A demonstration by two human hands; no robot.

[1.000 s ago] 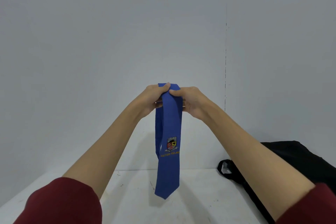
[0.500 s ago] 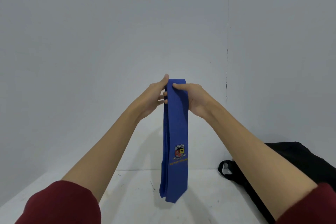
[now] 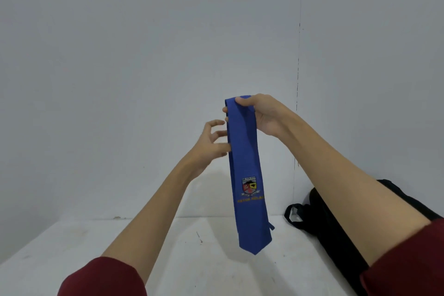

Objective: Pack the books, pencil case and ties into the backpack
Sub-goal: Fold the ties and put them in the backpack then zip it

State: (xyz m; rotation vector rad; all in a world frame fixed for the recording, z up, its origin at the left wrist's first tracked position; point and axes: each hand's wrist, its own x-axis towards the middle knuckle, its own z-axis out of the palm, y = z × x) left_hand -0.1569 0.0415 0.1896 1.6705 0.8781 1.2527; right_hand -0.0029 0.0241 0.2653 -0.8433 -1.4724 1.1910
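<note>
Right-hand (image 3: 262,115) grip on tie (image 3: 245,163)

One head-worn view looks forward and slightly down, close over the bench (image 3: 120,247), toward the far wall (image 3: 144,55).

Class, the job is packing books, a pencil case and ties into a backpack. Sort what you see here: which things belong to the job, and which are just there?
Belongs to the job:
blue tie, gripped by the right hand
left hand, beside it
black backpack

Just there:
white table
grey wall

Both arms outstretched, right hand (image 3: 262,113) raised and pinching, left hand (image 3: 211,142) lower, fingers loosely curled
</note>
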